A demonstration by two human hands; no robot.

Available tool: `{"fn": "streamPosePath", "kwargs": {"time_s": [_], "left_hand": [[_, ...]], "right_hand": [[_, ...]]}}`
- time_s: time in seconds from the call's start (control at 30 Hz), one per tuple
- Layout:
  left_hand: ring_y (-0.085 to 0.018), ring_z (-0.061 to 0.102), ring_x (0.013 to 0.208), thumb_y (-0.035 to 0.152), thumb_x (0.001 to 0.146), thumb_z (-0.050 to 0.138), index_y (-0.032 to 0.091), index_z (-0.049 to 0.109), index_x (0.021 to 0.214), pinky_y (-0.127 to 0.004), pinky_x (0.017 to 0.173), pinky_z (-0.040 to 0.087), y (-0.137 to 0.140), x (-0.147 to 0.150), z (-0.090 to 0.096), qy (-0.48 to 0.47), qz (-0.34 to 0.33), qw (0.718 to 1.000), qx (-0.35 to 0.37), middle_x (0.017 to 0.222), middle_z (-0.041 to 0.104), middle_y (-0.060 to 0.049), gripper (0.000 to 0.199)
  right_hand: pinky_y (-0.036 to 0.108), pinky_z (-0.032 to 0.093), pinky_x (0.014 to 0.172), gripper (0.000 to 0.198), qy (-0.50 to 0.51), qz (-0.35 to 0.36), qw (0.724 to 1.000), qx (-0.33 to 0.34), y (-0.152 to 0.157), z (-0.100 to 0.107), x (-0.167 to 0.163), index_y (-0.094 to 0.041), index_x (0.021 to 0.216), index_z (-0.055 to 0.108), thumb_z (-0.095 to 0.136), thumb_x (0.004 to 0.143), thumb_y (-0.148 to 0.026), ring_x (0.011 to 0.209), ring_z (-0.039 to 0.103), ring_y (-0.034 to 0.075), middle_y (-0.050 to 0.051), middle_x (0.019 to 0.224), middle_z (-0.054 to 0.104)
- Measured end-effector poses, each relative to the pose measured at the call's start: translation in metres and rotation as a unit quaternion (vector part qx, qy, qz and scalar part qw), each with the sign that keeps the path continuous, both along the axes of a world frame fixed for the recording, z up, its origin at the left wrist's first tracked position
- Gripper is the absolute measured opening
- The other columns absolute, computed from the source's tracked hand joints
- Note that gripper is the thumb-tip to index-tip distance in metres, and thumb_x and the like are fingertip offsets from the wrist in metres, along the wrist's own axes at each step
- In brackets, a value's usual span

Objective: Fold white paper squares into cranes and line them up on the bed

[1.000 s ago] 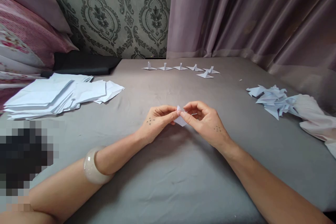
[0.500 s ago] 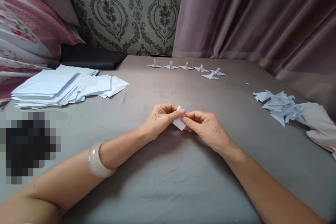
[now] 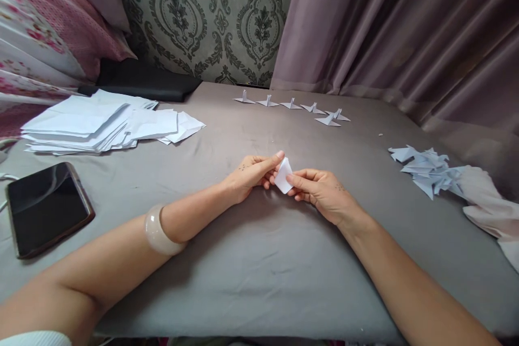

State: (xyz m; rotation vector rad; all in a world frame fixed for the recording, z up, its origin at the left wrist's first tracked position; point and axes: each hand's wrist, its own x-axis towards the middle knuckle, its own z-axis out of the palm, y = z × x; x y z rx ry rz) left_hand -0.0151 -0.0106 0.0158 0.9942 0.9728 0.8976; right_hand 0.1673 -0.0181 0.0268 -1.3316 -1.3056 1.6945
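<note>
A small piece of folded white paper [image 3: 283, 177] is held up between my two hands, above the grey cloth. My right hand [image 3: 320, 189] pinches its lower right side, thumb in front and fingers behind. At its upper left is my left hand [image 3: 253, 173], fingers curled at the paper's edge and thumb stretched along its top corner. The fingers behind the paper are partly hidden. Beyond the hands, several folded paper birds [image 3: 290, 104] with spread wings stand in a row near the far edge.
On the left lies a stack of white paper sheets [image 3: 81, 119], with a black phone [image 3: 48, 208] nearer to me. At the right is a heap of folded paper pieces [image 3: 430, 170] beside a pale cloth [image 3: 486, 200]. A black folded item [image 3: 150, 81] lies at the far left; curtains [image 3: 365, 21] hang behind.
The folded paper has turned to show more of its flat face. My left thumb has moved up to its top corner. The view has shifted slightly, and the phone now shows clearly.
</note>
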Motion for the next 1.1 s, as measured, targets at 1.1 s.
{"fn": "streamPosePath", "kwargs": {"time_s": [1.1], "left_hand": [[-0.016, 0.057, 0.073, 0.034, 0.083, 0.058, 0.017, 0.072, 0.086, -0.027, 0.067, 0.044, 0.016, -0.02, -0.008, 0.406, -0.064, 0.839, 0.357, 0.091, 0.063, -0.009, 0.022]], "right_hand": [[0.029, 0.045, 0.073, 0.019, -0.3, 0.149, 0.849, 0.407, 0.033, -0.015, 0.011, -0.023, 0.09, 0.072, 0.056, 0.081, -0.023, 0.08, 0.058, 0.014, 0.004, 0.103, 0.064]]}}
